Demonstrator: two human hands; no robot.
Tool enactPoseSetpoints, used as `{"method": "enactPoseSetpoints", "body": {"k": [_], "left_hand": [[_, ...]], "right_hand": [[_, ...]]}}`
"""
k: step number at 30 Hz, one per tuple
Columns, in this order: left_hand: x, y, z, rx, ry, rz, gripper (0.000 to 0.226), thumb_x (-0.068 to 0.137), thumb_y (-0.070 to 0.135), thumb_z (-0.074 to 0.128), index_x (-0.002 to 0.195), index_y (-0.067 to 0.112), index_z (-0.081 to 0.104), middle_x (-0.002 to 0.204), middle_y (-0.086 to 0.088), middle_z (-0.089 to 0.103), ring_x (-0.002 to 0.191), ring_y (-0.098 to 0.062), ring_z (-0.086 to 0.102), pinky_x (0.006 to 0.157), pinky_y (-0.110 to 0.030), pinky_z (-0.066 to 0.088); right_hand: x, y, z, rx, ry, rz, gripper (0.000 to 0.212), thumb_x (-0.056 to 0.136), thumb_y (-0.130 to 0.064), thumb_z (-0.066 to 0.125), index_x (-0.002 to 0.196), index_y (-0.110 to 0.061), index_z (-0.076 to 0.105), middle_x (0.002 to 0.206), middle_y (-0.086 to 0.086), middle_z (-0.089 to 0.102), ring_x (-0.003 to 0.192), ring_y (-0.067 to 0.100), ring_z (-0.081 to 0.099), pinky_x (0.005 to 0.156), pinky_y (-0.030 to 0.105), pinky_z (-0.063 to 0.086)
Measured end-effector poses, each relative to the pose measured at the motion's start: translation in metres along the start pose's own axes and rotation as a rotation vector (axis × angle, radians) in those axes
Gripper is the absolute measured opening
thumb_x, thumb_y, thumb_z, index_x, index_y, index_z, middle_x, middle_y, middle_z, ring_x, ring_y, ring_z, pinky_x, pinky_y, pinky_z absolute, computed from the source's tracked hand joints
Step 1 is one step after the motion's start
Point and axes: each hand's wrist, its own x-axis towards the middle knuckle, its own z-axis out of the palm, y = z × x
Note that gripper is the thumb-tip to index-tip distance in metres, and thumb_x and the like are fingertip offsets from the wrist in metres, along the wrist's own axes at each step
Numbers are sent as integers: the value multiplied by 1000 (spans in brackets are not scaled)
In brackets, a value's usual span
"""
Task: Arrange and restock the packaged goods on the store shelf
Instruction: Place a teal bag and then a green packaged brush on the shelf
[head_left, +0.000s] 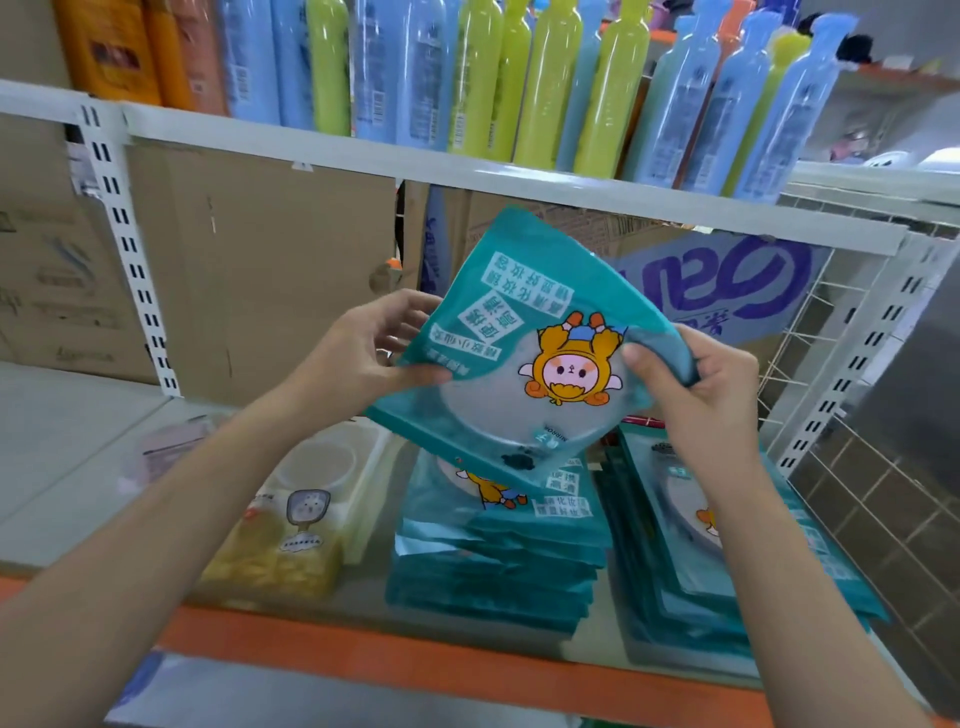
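A teal packet with a yellow cartoon figure, turned upside down, hangs in the air above the lower shelf. My left hand pinches its left edge. My right hand grips its right edge, thumb on the front. Under it lies a stack of the same teal packets, and a second stack sits further right. Left of the stacks stand clear and yellow packaged goods.
The upper shelf carries blue and green bottles and orange bottles. Cardboard backs the lower shelf. A wire grid closes the right side. The shelf's front lip is orange.
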Motion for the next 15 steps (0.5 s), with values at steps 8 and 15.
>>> {"method": "enactPoseSetpoints", "body": {"k": [8, 15], "left_hand": [[1, -2, 2, -330, -64, -42, 27, 71, 3, 72, 97, 5, 65, 87, 5, 73, 77, -8, 67, 66, -14, 52], [5, -2, -9, -253, -200, -147, 29, 70, 10, 62, 100, 11, 65, 89, 5, 74, 78, -8, 69, 64, -15, 52]], "right_hand": [[10, -3, -1, 78, 30, 97, 20, 82, -11, 68, 85, -30, 64, 70, -15, 66, 65, 0, 55, 58, 18, 47], [2, -8, -13, 213, -178, 248, 17, 77, -18, 65, 94, -17, 66, 72, -11, 71, 64, 2, 66, 54, 13, 50]]}}
